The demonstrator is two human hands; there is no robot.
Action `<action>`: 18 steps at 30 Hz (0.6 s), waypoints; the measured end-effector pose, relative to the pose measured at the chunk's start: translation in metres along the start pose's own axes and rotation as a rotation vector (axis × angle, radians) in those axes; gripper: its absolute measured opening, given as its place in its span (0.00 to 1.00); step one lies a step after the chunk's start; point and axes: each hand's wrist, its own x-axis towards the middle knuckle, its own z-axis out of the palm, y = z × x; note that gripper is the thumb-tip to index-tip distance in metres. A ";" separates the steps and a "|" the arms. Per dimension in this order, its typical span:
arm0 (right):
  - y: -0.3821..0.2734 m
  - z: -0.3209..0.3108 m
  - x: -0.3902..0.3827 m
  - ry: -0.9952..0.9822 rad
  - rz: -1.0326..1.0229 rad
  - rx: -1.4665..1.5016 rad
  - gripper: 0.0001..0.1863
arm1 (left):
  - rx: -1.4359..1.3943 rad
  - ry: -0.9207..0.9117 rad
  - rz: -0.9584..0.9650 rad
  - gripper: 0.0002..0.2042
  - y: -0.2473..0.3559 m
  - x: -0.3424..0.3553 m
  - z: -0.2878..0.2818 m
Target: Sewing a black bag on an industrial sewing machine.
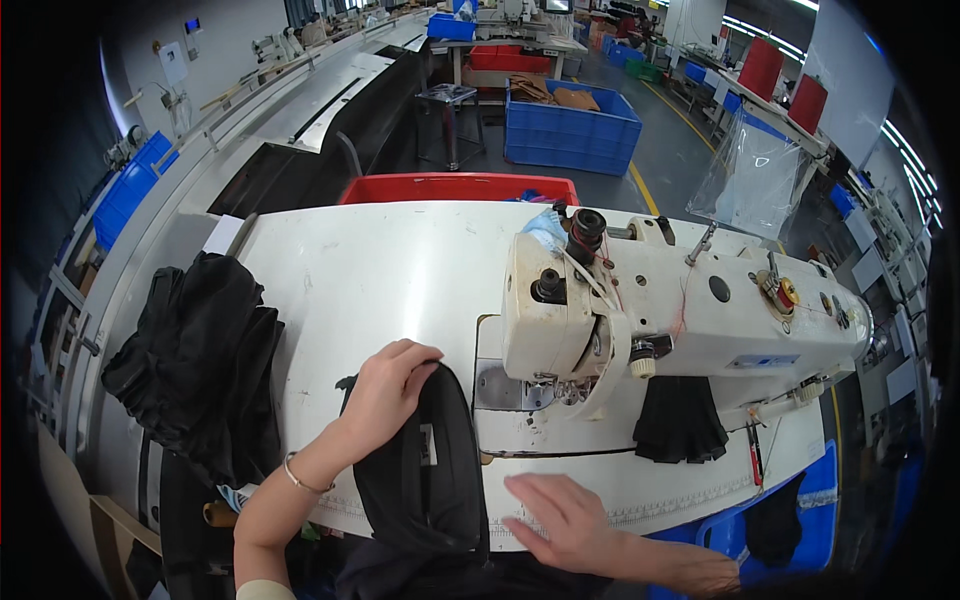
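Observation:
My left hand (385, 395) pinches the upper edge of a black fabric piece (455, 470) that curves over the white table toward me. A small white label (428, 445) shows inside the piece, and its lower part hangs over the near table edge. To the right of the cloth is my right hand (568, 520), with fingers stretched out and nothing in them. Beyond it stands a white sewing machine (660, 290), its metal needle plate (510, 388) just right of the black piece. No cloth lies under the needle area.
A heap of black fabric (200, 365) sits at the table's left. Pleated black pieces (680, 420) lie below the machine's arm, beside a red-and-black slim tool (755, 455). A red bin (460, 187) stands behind the table, with a blue crate (570, 135) farther back.

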 end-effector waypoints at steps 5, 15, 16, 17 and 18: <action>-0.007 0.025 0.052 0.289 0.296 0.373 0.20 | -0.145 0.014 0.198 0.07 0.049 -0.050 -0.024; -0.034 -0.018 0.045 -0.206 0.568 0.738 0.10 | -0.235 -0.290 0.177 0.10 0.076 -0.095 -0.063; -0.036 -0.024 0.044 -0.245 0.607 0.747 0.10 | -0.346 -0.304 0.134 0.10 0.075 -0.096 -0.062; -0.038 -0.028 0.043 -0.272 0.669 0.782 0.10 | -0.456 -0.334 0.082 0.10 0.073 -0.097 -0.061; -0.041 -0.031 0.043 -0.296 0.731 0.819 0.10 | -0.562 -0.347 0.023 0.10 0.072 -0.097 -0.060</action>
